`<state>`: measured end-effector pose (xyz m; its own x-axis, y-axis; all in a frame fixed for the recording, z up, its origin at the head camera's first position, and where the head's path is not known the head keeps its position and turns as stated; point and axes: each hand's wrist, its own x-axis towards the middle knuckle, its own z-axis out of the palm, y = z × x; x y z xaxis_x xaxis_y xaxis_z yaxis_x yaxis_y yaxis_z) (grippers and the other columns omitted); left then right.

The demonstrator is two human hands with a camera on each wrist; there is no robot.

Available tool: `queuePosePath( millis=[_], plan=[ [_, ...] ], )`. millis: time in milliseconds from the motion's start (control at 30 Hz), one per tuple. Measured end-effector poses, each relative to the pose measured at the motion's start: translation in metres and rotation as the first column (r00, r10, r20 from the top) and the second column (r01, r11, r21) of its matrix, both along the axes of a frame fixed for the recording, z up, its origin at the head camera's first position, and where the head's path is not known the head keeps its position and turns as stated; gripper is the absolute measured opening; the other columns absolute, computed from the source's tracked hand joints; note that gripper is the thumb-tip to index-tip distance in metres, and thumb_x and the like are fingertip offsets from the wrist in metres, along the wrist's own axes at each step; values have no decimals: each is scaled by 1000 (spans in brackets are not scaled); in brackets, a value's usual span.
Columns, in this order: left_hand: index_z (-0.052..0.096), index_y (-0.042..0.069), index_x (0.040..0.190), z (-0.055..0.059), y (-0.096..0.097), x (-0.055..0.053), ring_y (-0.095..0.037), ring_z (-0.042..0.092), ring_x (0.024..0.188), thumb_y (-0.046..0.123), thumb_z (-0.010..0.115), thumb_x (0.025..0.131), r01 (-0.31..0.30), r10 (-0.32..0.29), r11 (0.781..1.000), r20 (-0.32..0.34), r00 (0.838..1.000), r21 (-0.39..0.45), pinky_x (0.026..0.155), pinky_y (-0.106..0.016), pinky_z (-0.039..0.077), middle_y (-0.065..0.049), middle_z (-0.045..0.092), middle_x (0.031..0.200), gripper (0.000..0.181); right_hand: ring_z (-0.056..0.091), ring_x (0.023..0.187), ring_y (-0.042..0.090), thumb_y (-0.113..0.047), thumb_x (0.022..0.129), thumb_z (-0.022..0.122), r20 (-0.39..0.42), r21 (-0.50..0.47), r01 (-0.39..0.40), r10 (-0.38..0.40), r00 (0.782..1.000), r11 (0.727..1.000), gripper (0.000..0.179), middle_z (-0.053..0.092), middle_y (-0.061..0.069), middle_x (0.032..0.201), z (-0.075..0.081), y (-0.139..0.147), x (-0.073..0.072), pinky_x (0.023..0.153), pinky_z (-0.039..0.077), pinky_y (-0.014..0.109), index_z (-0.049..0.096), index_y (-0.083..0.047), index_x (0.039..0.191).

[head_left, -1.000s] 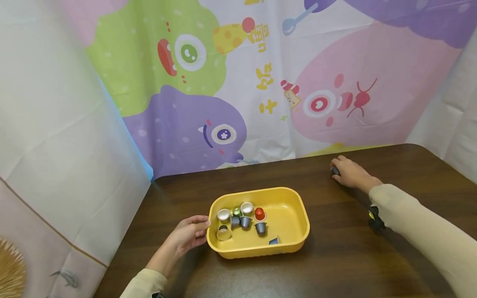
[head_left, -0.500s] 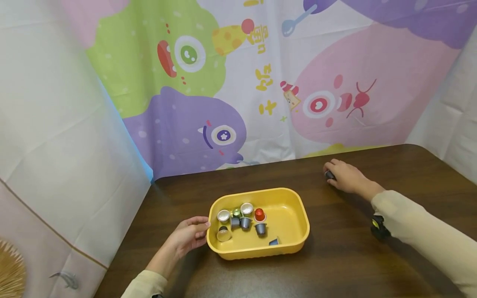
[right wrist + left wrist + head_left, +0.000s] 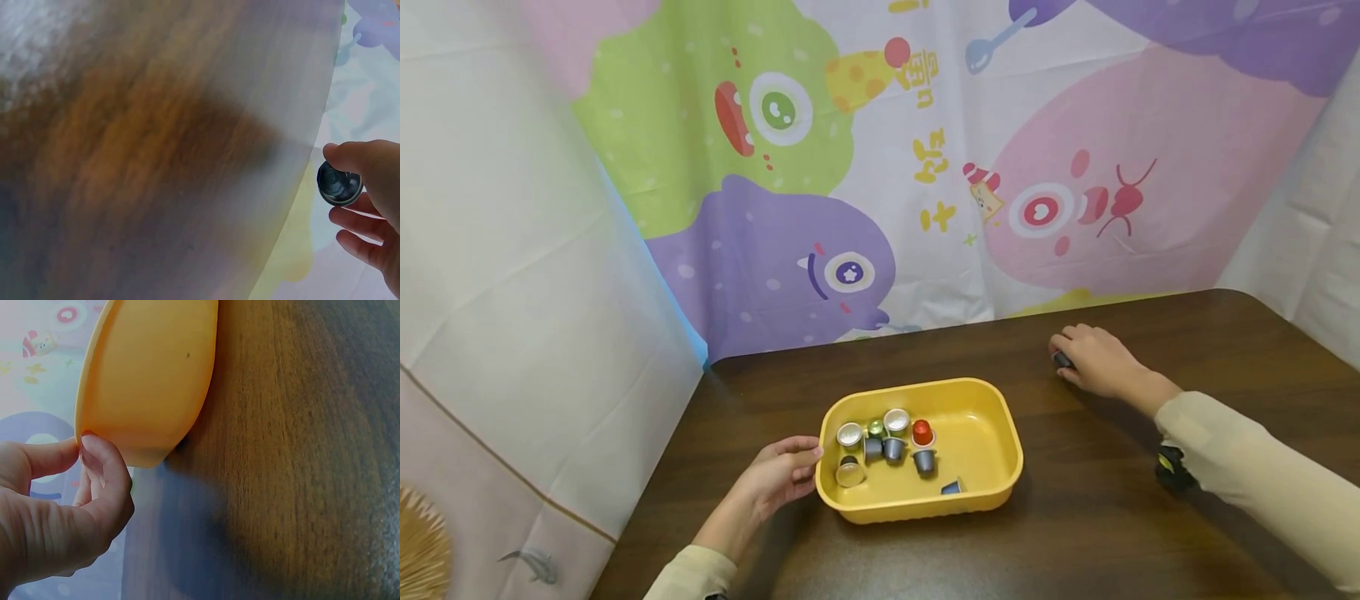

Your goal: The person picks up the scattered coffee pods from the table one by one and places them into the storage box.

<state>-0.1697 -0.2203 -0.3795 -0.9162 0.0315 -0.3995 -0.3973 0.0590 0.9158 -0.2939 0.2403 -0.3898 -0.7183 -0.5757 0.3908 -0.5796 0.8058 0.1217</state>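
Observation:
A yellow tray (image 3: 981,483) stands on the dark wooden table, and my left hand (image 3: 786,473) pinches its left rim between thumb and fingers. In the left wrist view the thumb and a fingertip meet at the rim of the tray (image 3: 153,369). Inside lie several coffee capsules: a red one (image 3: 921,432), a small green one (image 3: 876,428), a blue one (image 3: 952,486), and some grey and silver-lidded ones. Off to the right of the tray, near the table's back edge, my right hand (image 3: 1097,360) holds a dark coffee capsule (image 3: 339,182) between thumb and fingers.
The brown table (image 3: 1075,517) reaches back to a hanging cloth (image 3: 940,275) printed with cartoon monsters. Pale cloth (image 3: 535,208) hangs on the left side too. A dark band (image 3: 1172,468) sits at my right wrist.
My right hand has shifted slightly left and toward me, with the dark coffee capsule in its fingers. The left hand and the tray stay practically where they were.

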Motion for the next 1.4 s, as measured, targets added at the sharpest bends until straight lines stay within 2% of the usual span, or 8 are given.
queuePosePath(
  millis=[167, 533, 700, 1133, 1267, 1400],
  plan=[
    [49, -5, 126, 0, 0, 0, -6, 59, 74, 10, 57, 97, 1, -1, 1000, 1, 1000, 0, 70, -24, 54, 2, 64, 86, 34, 61, 79, 29, -14, 73, 85, -32, -2, -20, 20, 999, 1000, 30, 62, 9, 85, 1, -1, 3, 72, 52, 45, 63, -6, 93],
    [51, -3, 121, -2, 1, 1, -5, 59, 73, 9, 57, 97, -2, 2, 1000, 0, 1000, 10, 70, -24, 54, 2, 63, 85, 28, 60, 80, 27, -14, 73, 85, -40, -9, -60, 59, 997, 998, 30, 62, 8, 85, 6, -7, 13, 72, 51, 44, 64, -6, 93],
    [52, -2, 120, -4, 0, 1, -5, 59, 72, 9, 57, 96, 22, -22, 999, -15, 1000, 27, 69, -23, 54, 5, 63, 82, 27, 60, 80, 26, -13, 73, 85, -52, -22, -99, 98, 994, 995, 30, 62, 7, 85, 10, -13, 20, 71, 51, 43, 64, -7, 93],
    [53, -1, 117, 2, 1, 0, -5, 58, 73, 9, 57, 96, 27, -27, 1000, -21, 999, 16, 70, -23, 53, 5, 62, 82, 24, 58, 79, 25, -15, 71, 86, -92, -14, -183, 181, 979, 983, 33, 60, 5, 84, 35, -38, 40, 74, 50, 41, 63, -8, 94],
    [51, -3, 121, 2, 2, 0, -6, 59, 75, 11, 58, 96, 32, -32, 999, -19, 999, -5, 71, -24, 54, 4, 63, 85, 29, 58, 79, 24, -14, 69, 87, -112, -1, -208, 207, 972, 978, 35, 61, 4, 84, 41, -44, 47, 74, 50, 40, 63, -9, 94],
    [53, -1, 117, 0, 2, 1, -6, 58, 74, 9, 58, 96, 33, -33, 999, -11, 999, 6, 71, -24, 53, 4, 62, 84, 24, 58, 80, 22, -16, 70, 87, -103, 14, -233, 233, 967, 972, 34, 61, 4, 84, 48, -50, 55, 72, 49, 38, 63, -9, 93]
  ],
)
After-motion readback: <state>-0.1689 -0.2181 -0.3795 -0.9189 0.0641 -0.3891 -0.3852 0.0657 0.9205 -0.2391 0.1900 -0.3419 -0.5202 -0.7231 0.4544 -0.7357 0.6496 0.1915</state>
